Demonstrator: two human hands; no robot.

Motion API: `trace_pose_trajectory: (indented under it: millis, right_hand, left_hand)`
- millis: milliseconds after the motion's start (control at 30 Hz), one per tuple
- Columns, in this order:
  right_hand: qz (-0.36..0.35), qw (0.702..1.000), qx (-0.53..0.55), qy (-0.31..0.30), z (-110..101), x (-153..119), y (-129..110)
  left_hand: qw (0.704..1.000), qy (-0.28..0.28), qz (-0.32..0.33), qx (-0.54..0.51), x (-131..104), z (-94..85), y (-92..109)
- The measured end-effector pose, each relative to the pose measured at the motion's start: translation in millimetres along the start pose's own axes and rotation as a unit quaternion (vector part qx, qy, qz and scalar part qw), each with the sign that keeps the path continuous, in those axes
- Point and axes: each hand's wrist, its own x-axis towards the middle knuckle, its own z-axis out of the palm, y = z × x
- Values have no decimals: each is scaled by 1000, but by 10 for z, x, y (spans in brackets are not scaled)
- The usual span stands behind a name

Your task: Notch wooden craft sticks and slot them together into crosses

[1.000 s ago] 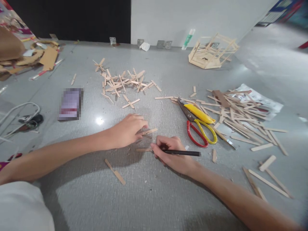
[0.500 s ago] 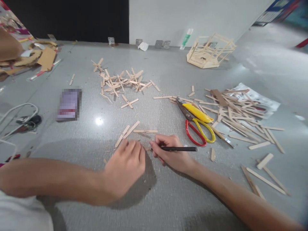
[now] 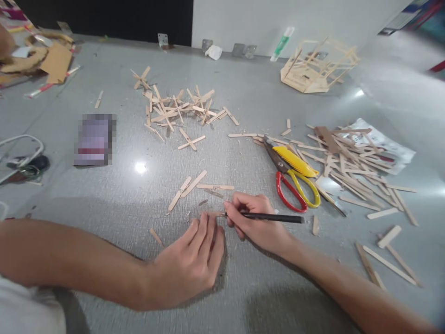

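Note:
My right hand [image 3: 255, 218] is closed in a writing grip on a slim black pen [image 3: 273, 217]. The pen's tip points left, at a wooden craft stick [image 3: 214, 213]. My left hand [image 3: 194, 260] presses this stick against the table with fingers close together; most of the stick is hidden beneath them. Just beyond my hands lie three more craft sticks: a slanted one [image 3: 180, 193], another slanted one [image 3: 193, 183] beside it, and a level one [image 3: 215, 187] with dark marks on it.
Right of my hands lie red-and-yellow-handled scissors [image 3: 292, 190] and a yellow cutter [image 3: 295, 161]. Behind them spreads a heap of craft sticks [image 3: 361, 157]. Crossed sticks [image 3: 177, 109] lie farther back. A stick frame [image 3: 314, 69] stands at the wall. A pixelated box [image 3: 93, 141] lies left.
My left hand has moved right and toward me, its fingers straighter now. My right hand, with the pen, has stayed close by. The camera view has shifted slightly.

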Motion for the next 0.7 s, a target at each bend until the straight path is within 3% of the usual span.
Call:
trace_pose_trajectory:
  millis: [700]
  right_hand:
    - [-9, 1000, -10, 12, 18, 3, 3]
  left_hand:
    - [999, -27, 39, 6, 17, 24, -44]
